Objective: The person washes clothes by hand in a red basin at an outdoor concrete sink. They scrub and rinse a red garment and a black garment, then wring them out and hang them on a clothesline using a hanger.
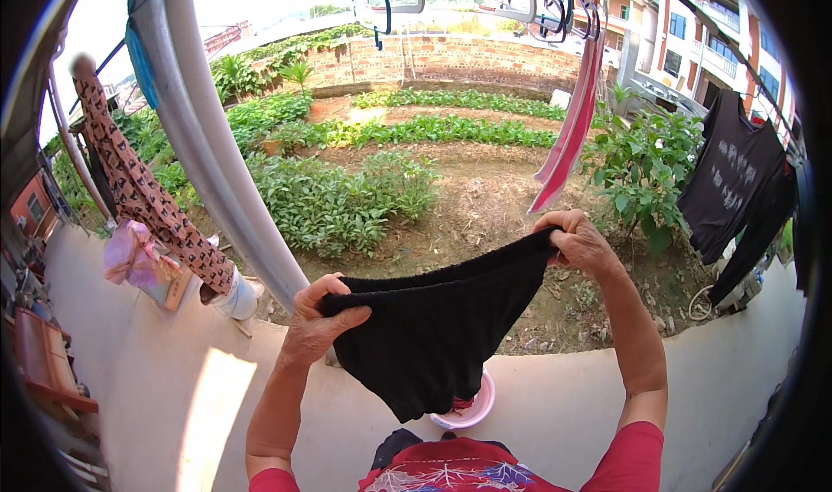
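Note:
A black elastic-waisted garment hangs stretched between my two hands, its waistband pulled wide and its lower part drooping. My left hand grips the left end of the waistband, thumb over the near side. At the other end, held a little higher, my right hand pinches the band with fingers curled round it. Partly behind the garment, a pink basin stands on the floor with some dark red cloth in it.
Hangers hang overhead, with a pink-and-white striped cloth below them. A metal post rises at left near patterned trousers. A dark shirt hangs at right. Garden plants grow beyond the concrete floor.

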`<state>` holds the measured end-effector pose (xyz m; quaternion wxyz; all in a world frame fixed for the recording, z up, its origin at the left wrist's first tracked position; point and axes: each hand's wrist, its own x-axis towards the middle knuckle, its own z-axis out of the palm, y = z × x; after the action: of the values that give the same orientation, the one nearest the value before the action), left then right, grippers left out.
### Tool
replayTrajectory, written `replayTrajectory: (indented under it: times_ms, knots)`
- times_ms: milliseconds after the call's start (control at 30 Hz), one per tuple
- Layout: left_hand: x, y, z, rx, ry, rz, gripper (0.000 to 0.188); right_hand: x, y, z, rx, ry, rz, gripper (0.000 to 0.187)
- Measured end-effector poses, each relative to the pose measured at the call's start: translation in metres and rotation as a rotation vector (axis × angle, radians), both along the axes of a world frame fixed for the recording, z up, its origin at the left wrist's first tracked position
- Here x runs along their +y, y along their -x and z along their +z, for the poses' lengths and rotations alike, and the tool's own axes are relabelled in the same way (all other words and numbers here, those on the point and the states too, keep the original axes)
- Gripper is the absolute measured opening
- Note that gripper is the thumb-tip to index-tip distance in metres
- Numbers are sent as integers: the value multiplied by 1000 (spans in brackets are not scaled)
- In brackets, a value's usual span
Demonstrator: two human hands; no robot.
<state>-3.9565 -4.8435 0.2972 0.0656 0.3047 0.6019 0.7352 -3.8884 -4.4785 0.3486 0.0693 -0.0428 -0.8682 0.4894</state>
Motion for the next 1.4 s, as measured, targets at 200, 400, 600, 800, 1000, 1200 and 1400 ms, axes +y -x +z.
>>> replayTrajectory:
  times_ms: [200, 400, 600, 800, 1000, 1200, 1400]
  knots:
    - [-5, 0, 34, 286, 249, 43, 24, -46, 15, 55, 38, -462, 241, 43]
    - [-33, 20, 27, 450, 412, -161, 21, -138, 70, 159, 1026, -577, -149, 29]
    - [-74, 46, 13, 354, 405, -341, 22, -176, 155, 226, 798, -1208, -708, 26]
    - [-122, 77, 8, 373, 469, -376, 21, -204, 198, 221, 433, -1189, -938, 17]
    - [-150, 98, -7, 409, 449, -343, 21, -188, 227, 208, 788, -1031, -948, 11]
    - [-158, 114, -19, 390, 418, -321, 22, -188, 231, 231, 917, -861, -825, 15]
    - [-148, 120, -11, 361, 394, -307, 23, -190, 216, 218, 1134, -659, -655, 20]
